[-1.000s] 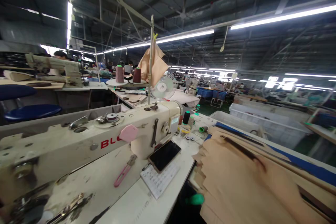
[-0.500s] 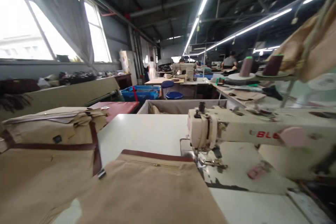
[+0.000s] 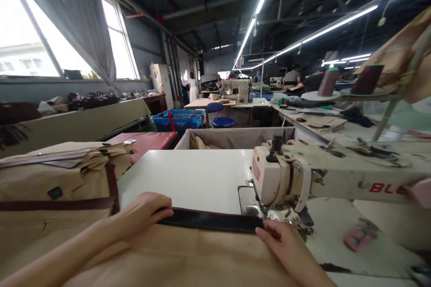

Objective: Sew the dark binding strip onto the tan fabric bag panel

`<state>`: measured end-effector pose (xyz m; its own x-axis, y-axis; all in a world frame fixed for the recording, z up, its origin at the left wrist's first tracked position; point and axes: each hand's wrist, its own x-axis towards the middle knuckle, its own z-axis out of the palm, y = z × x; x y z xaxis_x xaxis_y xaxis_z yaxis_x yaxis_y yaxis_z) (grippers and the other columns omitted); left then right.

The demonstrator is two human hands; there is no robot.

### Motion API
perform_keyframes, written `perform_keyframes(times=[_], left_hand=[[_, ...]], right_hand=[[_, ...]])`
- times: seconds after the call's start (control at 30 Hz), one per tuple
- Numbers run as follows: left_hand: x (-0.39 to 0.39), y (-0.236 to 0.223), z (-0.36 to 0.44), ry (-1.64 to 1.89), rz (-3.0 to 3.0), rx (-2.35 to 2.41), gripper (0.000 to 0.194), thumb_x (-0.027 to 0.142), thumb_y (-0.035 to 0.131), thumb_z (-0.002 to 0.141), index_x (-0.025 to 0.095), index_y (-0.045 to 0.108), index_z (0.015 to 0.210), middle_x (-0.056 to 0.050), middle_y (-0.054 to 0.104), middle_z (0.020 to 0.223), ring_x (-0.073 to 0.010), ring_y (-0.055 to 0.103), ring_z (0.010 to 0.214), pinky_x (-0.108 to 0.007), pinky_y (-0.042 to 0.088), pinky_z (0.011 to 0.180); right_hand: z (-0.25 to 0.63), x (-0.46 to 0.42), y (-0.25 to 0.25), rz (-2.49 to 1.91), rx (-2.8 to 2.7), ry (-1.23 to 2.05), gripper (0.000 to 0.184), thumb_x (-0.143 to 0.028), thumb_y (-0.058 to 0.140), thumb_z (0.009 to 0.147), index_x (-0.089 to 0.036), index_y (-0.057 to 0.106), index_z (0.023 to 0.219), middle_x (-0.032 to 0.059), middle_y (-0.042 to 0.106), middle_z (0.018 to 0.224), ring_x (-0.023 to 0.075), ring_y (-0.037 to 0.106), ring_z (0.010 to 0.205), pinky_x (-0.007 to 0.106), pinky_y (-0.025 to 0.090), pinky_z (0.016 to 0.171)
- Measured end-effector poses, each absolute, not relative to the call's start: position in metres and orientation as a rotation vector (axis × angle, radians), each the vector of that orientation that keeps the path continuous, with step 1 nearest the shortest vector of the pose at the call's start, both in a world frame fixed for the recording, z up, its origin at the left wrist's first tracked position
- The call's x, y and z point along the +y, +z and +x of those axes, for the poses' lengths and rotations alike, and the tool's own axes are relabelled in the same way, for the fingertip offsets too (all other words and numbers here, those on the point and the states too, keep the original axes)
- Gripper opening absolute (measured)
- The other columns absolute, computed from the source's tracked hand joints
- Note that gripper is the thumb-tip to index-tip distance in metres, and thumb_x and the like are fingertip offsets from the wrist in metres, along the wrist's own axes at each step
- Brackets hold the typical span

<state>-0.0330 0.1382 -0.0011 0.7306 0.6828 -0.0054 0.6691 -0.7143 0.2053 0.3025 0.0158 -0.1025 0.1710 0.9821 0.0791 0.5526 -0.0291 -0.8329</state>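
White surface (image 3: 188, 175) | far left, stacked tan fabric (image 3: 74, 166) | left hand (image 3: 144, 210) holding black strip (image 3: 212, 221) by its left end | strip along tan panel's top edge | right hand (image 3: 283, 242) pinching right end, near sewing machine (image 3: 274, 175)

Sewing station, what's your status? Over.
Left hand and right hand pinching long black band at opposite ends. Band edges tan fabric panel. Cream sewing machine near right hand.

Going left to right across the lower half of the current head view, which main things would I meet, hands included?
Stacked tan fabric, left hand, black strip, right hand, small pink tool.
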Motion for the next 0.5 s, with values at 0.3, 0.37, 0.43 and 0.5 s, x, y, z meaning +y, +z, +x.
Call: perform_keyframes(times=[0.3,0.37,0.43,0.5], left_hand=[[0.104,-0.059,0.133,0.206,2.594,1.053,0.047,0.035,0.075,0.076,0.015,0.056,0.115,-0.012,0.058,0.112,-0.0308,0.053,0.101,-0.040,0.041,0.085],[0.102,-0.055,0.133,0.155,2.553,0.965,0.026,0.036,0.071,0.079,0.016,0.063,0.094,-0.003,0.063,0.089,-0.0221,0.058,0.083,-0.027,0.044,0.073],[0.099,-0.043,0.122,0.128,2.481,0.832,0.019,0.034,0.069,0.081,0.018,0.062,0.078,0.005,0.058,0.070,-0.0132,0.056,0.068,-0.017,0.039,0.060],[0.090,-0.026,0.110,0.143,2.397,0.674,0.022,0.032,0.070,0.082,0.017,0.057,0.071,0.008,0.051,0.064,-0.0091,0.050,0.061,-0.015,0.033,0.053]], right_hand=[[0.303,0.024,-0.122,-1.769,-1.568,0.576,0.033,-0.040,0.043,0.083,-0.020,0.047,0.056,0.0011,0.053,0.052,0.0192,0.053,0.052,0.028,0.034,0.050],[0.307,0.012,-0.115,-1.712,-1.600,0.561,0.037,-0.042,0.043,0.086,-0.020,0.057,0.060,0.0032,0.059,0.061,0.0206,0.059,0.061,0.029,0.042,0.056],[0.308,-0.004,-0.103,-1.651,-1.601,0.516,0.033,-0.044,0.048,0.086,-0.023,0.068,0.071,0.0059,0.066,0.088,0.0218,0.063,0.084,0.030,0.047,0.074],[0.305,-0.022,-0.086,-1.568,-1.543,0.507,0.025,-0.046,0.056,0.084,-0.028,0.071,0.074,0.0048,0.064,0.109,0.0213,0.062,0.098,0.028,0.047,0.086]])
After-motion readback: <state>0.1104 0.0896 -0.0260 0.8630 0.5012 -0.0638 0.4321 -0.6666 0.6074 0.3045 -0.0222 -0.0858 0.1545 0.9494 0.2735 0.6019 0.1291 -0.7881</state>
